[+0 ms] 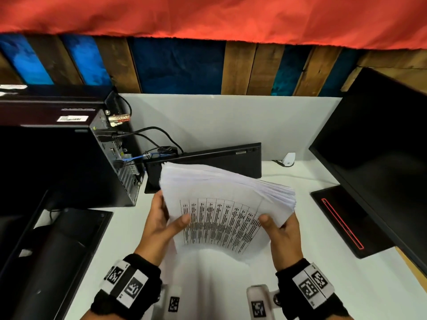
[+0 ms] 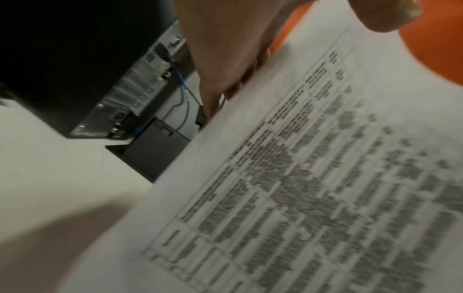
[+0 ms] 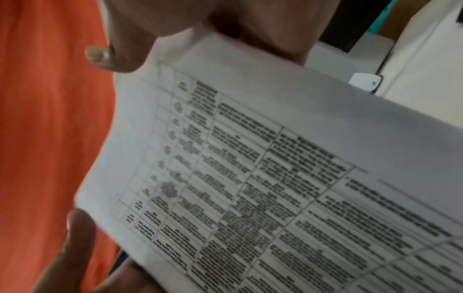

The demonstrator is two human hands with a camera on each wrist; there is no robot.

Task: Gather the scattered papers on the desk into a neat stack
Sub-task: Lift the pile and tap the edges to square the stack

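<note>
White table (image 1: 231,292) under both hands, backed by a white partition and a wood-and-blue plank wall with red cloth (image 1: 208,17) hanging over it. Left of the fingers: black computer tower (image 1: 69,158) with its cabled rear panel facing the papers, blue cable (image 2: 184,87) among them. Just beyond the fingers a black keyboard (image 1: 208,165) leans on edge against the partition, close behind the paper edge. Right of the fingers: dark monitor (image 1: 381,153) on a black base with a red line (image 1: 346,220); small white adapter (image 1: 288,159) near the partition.

Paper stack (image 1: 226,204) held up off the table, between both hands, tilted, far edges fanned and uneven, printed table on the top sheet. Left hand (image 1: 161,222) grips the left side, thumb on top, fingers (image 2: 220,83) curled underneath. Right hand (image 1: 279,234) grips the right near corner, thumb pressed on the top sheet, fingers under the stack. Both wrists wear black bands with marker tags, palms turned inward toward each other.
</note>
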